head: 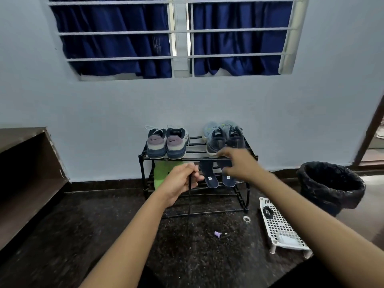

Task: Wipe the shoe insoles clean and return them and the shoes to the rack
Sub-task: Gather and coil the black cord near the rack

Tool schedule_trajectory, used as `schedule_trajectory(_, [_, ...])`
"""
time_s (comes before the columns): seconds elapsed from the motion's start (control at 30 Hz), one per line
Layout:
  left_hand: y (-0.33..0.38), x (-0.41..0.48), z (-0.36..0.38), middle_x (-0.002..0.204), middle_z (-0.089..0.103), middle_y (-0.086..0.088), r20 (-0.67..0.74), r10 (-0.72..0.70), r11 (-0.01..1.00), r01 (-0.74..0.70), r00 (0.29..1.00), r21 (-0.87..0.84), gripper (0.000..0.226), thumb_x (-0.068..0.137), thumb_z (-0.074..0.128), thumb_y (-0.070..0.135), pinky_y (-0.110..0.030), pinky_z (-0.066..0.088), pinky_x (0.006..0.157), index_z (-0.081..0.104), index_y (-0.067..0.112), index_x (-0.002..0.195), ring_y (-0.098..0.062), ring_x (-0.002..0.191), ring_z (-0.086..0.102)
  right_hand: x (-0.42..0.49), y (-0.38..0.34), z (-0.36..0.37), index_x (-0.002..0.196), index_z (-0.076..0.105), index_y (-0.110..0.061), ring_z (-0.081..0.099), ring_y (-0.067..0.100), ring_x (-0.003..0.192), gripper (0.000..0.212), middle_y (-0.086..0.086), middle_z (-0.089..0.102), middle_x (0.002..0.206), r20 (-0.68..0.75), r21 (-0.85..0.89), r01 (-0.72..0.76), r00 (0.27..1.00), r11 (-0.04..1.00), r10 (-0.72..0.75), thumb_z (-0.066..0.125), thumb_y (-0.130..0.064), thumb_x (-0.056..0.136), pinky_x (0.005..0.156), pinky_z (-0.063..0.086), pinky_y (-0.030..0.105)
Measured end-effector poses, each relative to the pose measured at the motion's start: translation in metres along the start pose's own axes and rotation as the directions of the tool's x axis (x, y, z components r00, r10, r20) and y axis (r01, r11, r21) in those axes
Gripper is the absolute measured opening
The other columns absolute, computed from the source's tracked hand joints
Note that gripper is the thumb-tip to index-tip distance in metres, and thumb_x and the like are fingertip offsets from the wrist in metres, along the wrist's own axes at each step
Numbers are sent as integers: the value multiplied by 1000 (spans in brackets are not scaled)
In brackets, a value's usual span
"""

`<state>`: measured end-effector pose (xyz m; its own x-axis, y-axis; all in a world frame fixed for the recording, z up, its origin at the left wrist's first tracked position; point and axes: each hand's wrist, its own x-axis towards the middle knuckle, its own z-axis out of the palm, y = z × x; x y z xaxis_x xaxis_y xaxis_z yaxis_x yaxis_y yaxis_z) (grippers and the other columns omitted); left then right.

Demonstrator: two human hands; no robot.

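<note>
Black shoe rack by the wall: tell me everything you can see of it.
The shoe rack is a low black frame of thin, seemingly metal bars with three open tiers, upright on the dark floor against the blue wall. Grey-purple sneakers and dark blue sneakers sit heels-out on the top tier. Two dark insoles slope on the middle tier beside a green cloth. The right hand reaches the right one; the left hand pinches a thin dark strip in front.

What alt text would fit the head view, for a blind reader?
A person's right hand reaches to two dark insoles on a black shoe rack, while the left hand pinches a thin dark strip. Two pairs of shoes stand on the top shelf.
</note>
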<state>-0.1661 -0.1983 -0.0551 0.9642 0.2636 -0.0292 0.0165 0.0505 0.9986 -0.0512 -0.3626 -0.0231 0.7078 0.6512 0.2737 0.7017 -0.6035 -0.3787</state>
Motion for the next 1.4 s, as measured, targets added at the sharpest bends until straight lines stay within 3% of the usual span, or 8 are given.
schedule_trajectory(0.1, [2,-3,6,62,55,11,10,-51,991,49,999,127,33,105,37,28,-27,47,79,53,22,77,-7,72,61,-7,-25,24,121,59,-16,60,11,103,52,1,66,112,148,154,120,979,981,-143,74,-15,71,88,47,27])
schedule_trajectory(0.3, [10,-8,9,56,50,9,1,-132,971,129,991,201,31,101,39,20,-23,42,67,48,21,70,-7,61,53,-7,-39,34,95,67,-11,52,11,62,19,4,66,74,84,177,150,982,973,-167,71,-12,77,60,41,26])
schedule_trajectory(0.53, [12,-11,-5,57,53,11,17,-172,980,169,985,103,33,103,41,25,-27,48,78,51,22,72,-8,71,61,-3,-18,43,75,71,-18,51,15,68,5,-2,56,65,65,55,43,997,998,-47,71,-14,78,64,33,22])
schedule_trajectory(0.73, [15,-15,-8,57,54,10,-36,-140,990,140,989,-7,33,105,41,27,-25,51,76,53,20,74,-6,69,62,-16,11,65,58,58,-19,58,13,74,26,-3,57,64,354,-171,-59,928,984,118,72,-18,80,66,40,21])
schedule_trajectory(0.97, [8,-9,6,60,58,11,-44,-181,979,184,983,88,31,104,41,29,-25,49,78,56,22,77,-6,68,62,-8,-16,52,95,70,-14,66,2,80,13,-4,73,88,69,469,104,986,877,-154,68,-9,84,78,48,15])
schedule_trajectory(1.1, [7,-5,10,65,59,7,-32,-201,979,202,979,24,30,104,43,29,-24,51,79,59,20,80,-4,65,63,-6,-16,56,82,70,-13,59,0,63,11,-7,67,68,-37,311,180,983,933,-177,61,-12,88,63,43,19])
schedule_trajectory(1.27, [10,1,8,62,64,7,-40,-225,972,222,973,-83,28,103,46,28,-26,52,78,60,18,81,-6,66,65,-6,5,74,50,41,-24,47,16,67,42,-5,44,56,279,-46,102,956,994,-86,62,-18,87,62,30,23])
schedule_trajectory(1.4, [10,4,8,63,66,7,-55,-224,970,218,973,-104,27,103,47,28,-26,52,79,60,17,81,-7,70,66,-3,10,78,61,49,-20,52,19,74,28,-2,52,66,346,-56,112,934,992,-86,64,-20,85,64,35,24])
